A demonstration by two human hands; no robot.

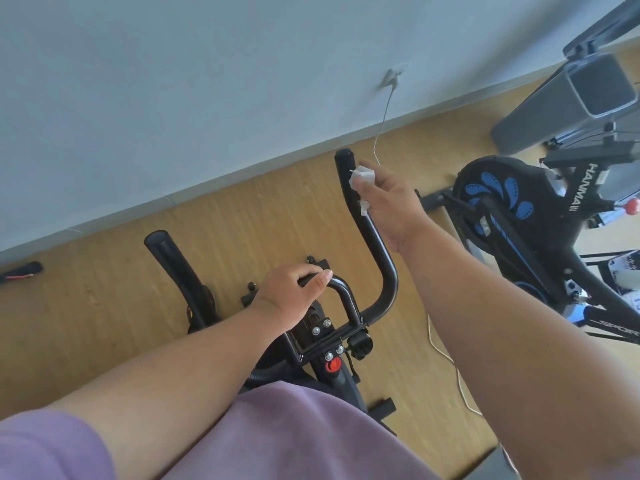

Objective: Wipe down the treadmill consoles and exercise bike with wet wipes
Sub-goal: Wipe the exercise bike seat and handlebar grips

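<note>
Lettering "HANMA" on 2nd black-and-blue exercise bike (512,202) at 3 o'clock. R hand (391,206) pinches crumpled white wet wipe (362,183) against black curved handlebar (367,230), centre; L hand (291,296) grips black middle loop bar (341,289).

crumpled white wet wipe (362,183) against black exercise bike (377,258) right handlebar, near its tip

Second bike (512,216) cut off at right edge; wet wipe (362,183) mostly hidden in right hand (391,206).
</note>
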